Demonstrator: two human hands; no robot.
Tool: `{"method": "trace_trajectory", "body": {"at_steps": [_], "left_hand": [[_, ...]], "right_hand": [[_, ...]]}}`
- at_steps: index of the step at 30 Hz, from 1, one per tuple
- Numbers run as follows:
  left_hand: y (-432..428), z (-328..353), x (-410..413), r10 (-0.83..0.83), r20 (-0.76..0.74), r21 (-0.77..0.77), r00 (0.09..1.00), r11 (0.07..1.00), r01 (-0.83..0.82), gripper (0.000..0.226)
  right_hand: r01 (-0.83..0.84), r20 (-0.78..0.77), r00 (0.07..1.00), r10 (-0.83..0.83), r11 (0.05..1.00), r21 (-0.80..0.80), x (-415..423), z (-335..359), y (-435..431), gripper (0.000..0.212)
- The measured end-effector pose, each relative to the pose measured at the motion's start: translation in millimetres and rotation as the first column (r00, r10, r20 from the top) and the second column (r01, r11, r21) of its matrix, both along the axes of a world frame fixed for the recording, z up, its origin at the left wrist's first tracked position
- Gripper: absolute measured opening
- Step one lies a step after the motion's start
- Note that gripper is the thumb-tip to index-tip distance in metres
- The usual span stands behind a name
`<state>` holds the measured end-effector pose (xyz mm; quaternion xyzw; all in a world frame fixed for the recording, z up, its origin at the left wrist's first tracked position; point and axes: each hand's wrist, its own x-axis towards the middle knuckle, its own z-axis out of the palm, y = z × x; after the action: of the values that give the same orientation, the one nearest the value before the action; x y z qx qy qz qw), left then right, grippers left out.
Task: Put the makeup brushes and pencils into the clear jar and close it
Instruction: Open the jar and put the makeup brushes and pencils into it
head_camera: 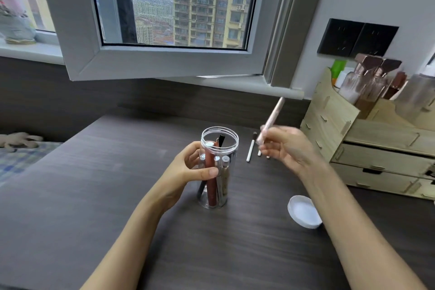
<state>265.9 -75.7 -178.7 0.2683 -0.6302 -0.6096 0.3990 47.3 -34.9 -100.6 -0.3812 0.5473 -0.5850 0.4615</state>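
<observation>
Fingertip grip [270,146] on slim pinkish pencil [273,116]

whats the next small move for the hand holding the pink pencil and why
Probably swing the right hand left and lower the pink pencil into the clear jar: the jar's mouth is open, the left hand steadies it, and the white lid lies off on the desk.

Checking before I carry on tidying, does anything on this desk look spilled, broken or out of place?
Nothing stands out. The clear jar stands upright in the left hand, the white lid lies off on the desk, and a few white-handled brushes wait beside it. Nothing looks spilled or broken.
</observation>
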Motion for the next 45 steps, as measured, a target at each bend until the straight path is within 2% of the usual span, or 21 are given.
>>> {"method": "trace_trajectory", "body": {"at_steps": [2,4,5,6,8,9,10,15,19,20,22,23,25,27,28,30,33,39,42,43,45], "left_hand": [[0,0,0,-0.001,-0.001,-0.002,1.0,1.0,0.001,0.074],[0,0,0,0.0,0.0,-0.006,1.0,1.0,0.0,0.074],[0,0,0,0.001,0.0,-0.006,1.0,1.0,-0.001,0.073],[0,0,0,0.001,0.0,-0.006,1.0,1.0,-0.001,0.073],[0,0,0,0.002,0.005,-0.004,1.0,1.0,-0.002,0.073],[0,0,0,0.003,0.012,-0.003,1.0,1.0,-0.003,0.072],[-1,0,0,0.005,0.019,-0.003,1.0,1.0,-0.005,0.071],[0,0,0,0.005,0.028,-0.015,1.0,1.0,-0.005,0.071],[1,1,0,0.005,0.016,-0.014,1.0,1.0,-0.005,0.073],[1,1,0,0.005,0.015,-0.012,1.0,1.0,-0.004,0.073],[0,1,0,0.003,0.014,-0.01,1.0,1.0,-0.003,0.074],[0,0,0,0.003,0.016,-0.011,1.0,1.0,-0.003,0.074],[0,0,0,0.004,0.023,-0.011,1.0,1.0,-0.004,0.074],[-1,0,0,0.003,0.022,-0.01,1.0,1.0,-0.003,0.074],[-1,0,-1,0.001,0.018,-0.008,1.0,1.0,-0.001,0.075],[-1,0,-1,-0.001,0.013,-0.006,1.0,1.0,0.001,0.075],[-1,0,-1,0.001,0.014,-0.008,1.0,1.0,-0.001,0.076],[0,1,0,0.005,0.03,-0.009,1.0,1.0,-0.005,0.075],[0,1,0,0.004,0.03,-0.01,1.0,1.0,-0.004,0.075],[0,1,0,0.004,0.031,-0.011,1.0,1.0,-0.004,0.074],[0,1,0,0.005,0.032,-0.014,0.999,1.0,-0.005,0.074]], "right_hand": [[-0.059,-0.124,0.992,0.035,0.979,-0.194,24,19,16,0.015],[-0.088,-0.333,0.943,-0.023,0.945,-0.315,45,31,24,0.015],[-0.096,-0.481,0.873,-0.086,0.935,-0.343,52,34,24,0.013],[-0.108,-0.639,0.755,-0.148,0.933,-0.343,57,33,23,0.012],[-0.144,-0.869,0.458,-0.187,0.949,-0.28,61,29,19,0.018],[-0.161,-0.913,0.372,-0.168,0.957,-0.241,61,26,16,0.02],[-0.176,-0.925,0.354,-0.135,0.962,-0.208,61,23,14,0.02],[-0.186,-0.825,0.556,-0.097,0.953,-0.238,58,15,9,0.011],[-0.197,-0.781,0.611,-0.129,0.931,-0.307,56,15,10,0.014],[-0.178,-0.738,0.661,-0.134,0.928,-0.327,51,15,7,0.015],[-0.028,-0.602,0.769,-0.213,0.931,-0.365,33,9,-5,0.019],[0.09,-0.564,0.772,-0.292,0.929,-0.359,18,2,-14,0.02],[0.311,-0.653,0.641,-0.402,0.915,-0.258,-17,-21,-35,0.015],[0.447,-0.805,0.493,-0.331,0.89,-0.092,-50,-51,-51,0.019],[0.482,-0.845,0.462,-0.268,0.876,-0.015,-60,-65,-55,0.022],[0.526,-0.876,0.437,-0.204,0.848,0.064,-70,-86,-62,0.029],[0.589,-0.885,0.414,-0.215,0.804,0.08,-72,-95,-72,0.035],[0.643,-0.93,0.358,-0.084,0.745,0.18,-74,-88,-82,0.031],[0.616,-0.867,0.473,-0.157,0.762,0.199,-78,-78,-76,0.024],[0.578,-0.778,0.573,-0.257,0.8,0.162,-76,-71,-71,0.017],[0.453,-0.448,0.808,-0.383,0.89,0.056,-61,-47,-52,0.016]]}}
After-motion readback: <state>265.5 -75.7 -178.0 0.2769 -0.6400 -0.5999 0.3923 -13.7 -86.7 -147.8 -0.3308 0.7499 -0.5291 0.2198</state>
